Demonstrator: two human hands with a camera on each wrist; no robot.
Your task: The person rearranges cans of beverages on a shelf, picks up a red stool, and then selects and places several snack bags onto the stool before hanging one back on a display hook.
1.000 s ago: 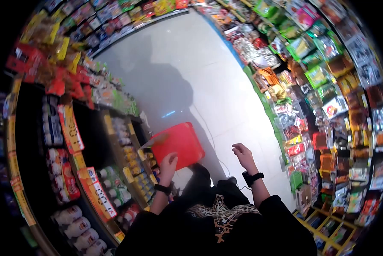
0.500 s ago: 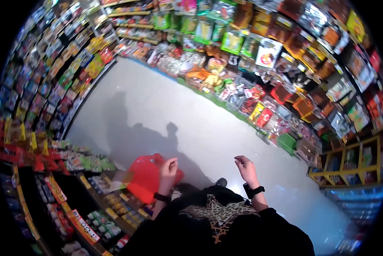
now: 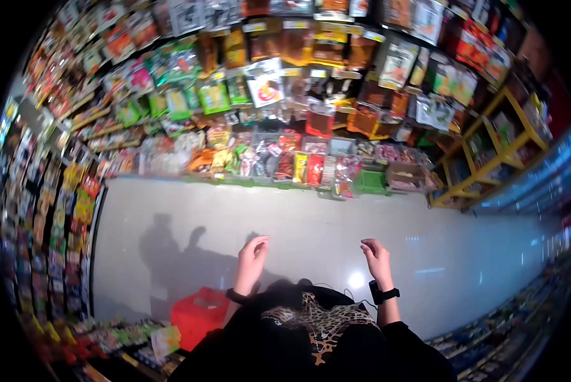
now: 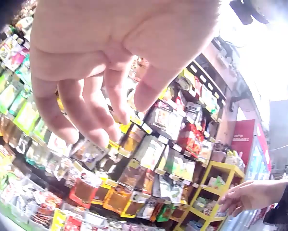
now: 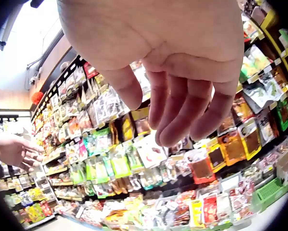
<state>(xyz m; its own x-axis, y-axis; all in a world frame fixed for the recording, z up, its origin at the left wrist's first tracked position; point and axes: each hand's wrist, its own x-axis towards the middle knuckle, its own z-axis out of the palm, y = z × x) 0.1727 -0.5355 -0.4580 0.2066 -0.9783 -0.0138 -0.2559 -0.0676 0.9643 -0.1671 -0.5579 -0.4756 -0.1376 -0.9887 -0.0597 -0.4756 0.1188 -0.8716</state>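
Observation:
My left hand (image 3: 253, 260) is held out in front of my body over the floor, with nothing in it. In the left wrist view its fingers (image 4: 93, 108) hang loosely bent. My right hand (image 3: 377, 257) hovers at the same height to the right, bare as well, its fingers (image 5: 182, 108) relaxed and slightly curved. Across the aisle facing both hands is a shelf wall of hanging snack packets (image 3: 265, 83). Below them a low row of bins holds loose packets (image 3: 285, 159). Neither hand touches any goods.
A red plastic bin (image 3: 199, 315) stands on the floor at my lower left, close to a packed shelf. Yellow shelving (image 3: 489, 149) stands at the right end of the snack wall. Another goods rack (image 3: 59, 242) lines the left side. Pale tiled floor (image 3: 324, 223) lies between.
My view has swung right, from the aisle beside the bottle shelves to facing the snack wall. The red bin has shifted to the lower left of view. Both hands stay raised and hold nothing.

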